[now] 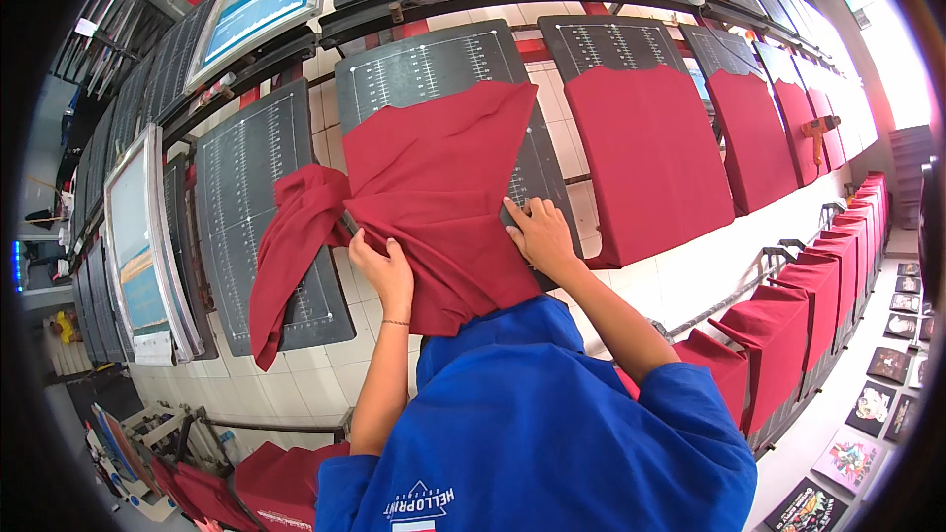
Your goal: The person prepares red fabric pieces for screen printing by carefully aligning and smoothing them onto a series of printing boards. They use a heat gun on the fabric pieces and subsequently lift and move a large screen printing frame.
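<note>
A dark red fabric piece (pixel 434 207) lies loose and creased over a black printing board (pixel 424 64) in front of me. Its left part is bunched up and hangs over the neighbouring black board (pixel 253 163). My left hand (pixel 384 271) is closed at a fold on the left side of the cloth, its fingertips partly hidden. On the opposite side, my right hand (pixel 542 239) has bent fingers at the fabric's edge, over the board. The cloth's near end reaches down to my blue shirt. White ruler marks show on both boards.
More boards covered with smooth red fabric (pixel 645 163) run off to the right. An orange heat gun (pixel 819 138) rests on one. Framed screens (pixel 148 246) stand on the left. Behind me is another row of red-draped boards (pixel 774 340). A metal rail (pixel 404 15) crosses beyond the boards.
</note>
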Tool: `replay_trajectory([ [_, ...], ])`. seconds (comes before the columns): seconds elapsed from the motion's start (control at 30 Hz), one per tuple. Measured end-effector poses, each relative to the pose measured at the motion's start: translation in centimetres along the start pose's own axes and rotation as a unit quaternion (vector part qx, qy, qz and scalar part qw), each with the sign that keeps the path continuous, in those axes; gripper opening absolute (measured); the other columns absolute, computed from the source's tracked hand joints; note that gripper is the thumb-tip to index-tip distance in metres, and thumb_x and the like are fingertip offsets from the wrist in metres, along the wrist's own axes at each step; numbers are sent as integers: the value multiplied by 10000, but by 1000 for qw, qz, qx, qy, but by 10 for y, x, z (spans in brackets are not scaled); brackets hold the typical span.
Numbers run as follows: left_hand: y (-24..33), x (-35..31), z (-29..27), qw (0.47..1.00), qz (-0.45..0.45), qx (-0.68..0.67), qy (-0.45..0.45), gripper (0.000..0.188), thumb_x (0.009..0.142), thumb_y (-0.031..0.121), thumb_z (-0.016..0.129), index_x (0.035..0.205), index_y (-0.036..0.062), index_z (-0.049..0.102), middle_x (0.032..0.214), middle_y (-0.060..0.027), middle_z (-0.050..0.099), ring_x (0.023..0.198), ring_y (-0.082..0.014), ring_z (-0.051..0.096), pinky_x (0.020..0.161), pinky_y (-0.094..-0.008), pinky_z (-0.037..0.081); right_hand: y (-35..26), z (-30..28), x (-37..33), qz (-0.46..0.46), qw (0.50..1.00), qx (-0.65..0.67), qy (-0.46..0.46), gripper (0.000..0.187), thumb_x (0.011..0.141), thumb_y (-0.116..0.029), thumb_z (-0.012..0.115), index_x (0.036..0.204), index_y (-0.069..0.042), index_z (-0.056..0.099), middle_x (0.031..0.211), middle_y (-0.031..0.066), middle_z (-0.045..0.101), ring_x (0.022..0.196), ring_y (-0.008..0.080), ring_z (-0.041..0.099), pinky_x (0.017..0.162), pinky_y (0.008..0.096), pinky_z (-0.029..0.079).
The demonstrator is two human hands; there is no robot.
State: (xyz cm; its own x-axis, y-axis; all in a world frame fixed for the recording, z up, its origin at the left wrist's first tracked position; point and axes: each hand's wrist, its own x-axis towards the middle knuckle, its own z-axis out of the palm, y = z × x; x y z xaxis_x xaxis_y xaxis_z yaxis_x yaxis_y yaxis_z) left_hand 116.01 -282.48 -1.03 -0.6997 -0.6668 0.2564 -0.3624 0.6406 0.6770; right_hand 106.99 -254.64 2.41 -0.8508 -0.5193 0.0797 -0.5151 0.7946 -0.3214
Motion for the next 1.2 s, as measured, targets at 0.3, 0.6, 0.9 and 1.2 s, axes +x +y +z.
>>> replay_trajectory([
  [0.3, 67, 38, 11, 960, 183, -2, -212, 450, 950, 103, 591, 1383, 11, 503, 1433, -209, 458, 1119, -414, 623, 892, -466, 552, 9, 2, -21, -45, 997, -55, 6, 397, 938, -266, 654, 1315, -144, 652, 1156, 53, 600, 1045, 233, 570, 855, 382, 468],
  [0.6, 60, 63, 51, 926, 185, 62, -323, 110, 943, 77, 593, 1020, 24, 534, 1216, -171, 517, 959, -417, 632, 794, -526, 529, 8, -7, -27, -7, 999, -40, -14, 462, 944, -307, 649, 1375, -150, 597, 1315, 96, 580, 1201, 285, 552, 1000, 446, 442],
  [0.9, 142, -16, 0, 840, 327, -132, -412, 165, 890, 94, 572, 1014, -4, 618, 1029, -203, 619, 964, -394, 583, 845, -488, 481, 71, -7, -118, 325, 926, 171, 90, 657, 1044, -491, 481, 1465, 13, 467, 1484, 254, 485, 1378, 331, 482, 1125, 450, 391],
  [1.2, 166, -118, -12, 534, 362, -346, -682, 288, 956, 189, 620, 1206, 49, 648, 1387, -168, 587, 1239, -354, 581, 1052, -451, 472, 81, -25, -195, 483, 576, 659, -6, 565, 1055, -451, 488, 1321, 28, 628, 1211, 107, 714, 1083, 196, 666, 1007, 331, 486],
])
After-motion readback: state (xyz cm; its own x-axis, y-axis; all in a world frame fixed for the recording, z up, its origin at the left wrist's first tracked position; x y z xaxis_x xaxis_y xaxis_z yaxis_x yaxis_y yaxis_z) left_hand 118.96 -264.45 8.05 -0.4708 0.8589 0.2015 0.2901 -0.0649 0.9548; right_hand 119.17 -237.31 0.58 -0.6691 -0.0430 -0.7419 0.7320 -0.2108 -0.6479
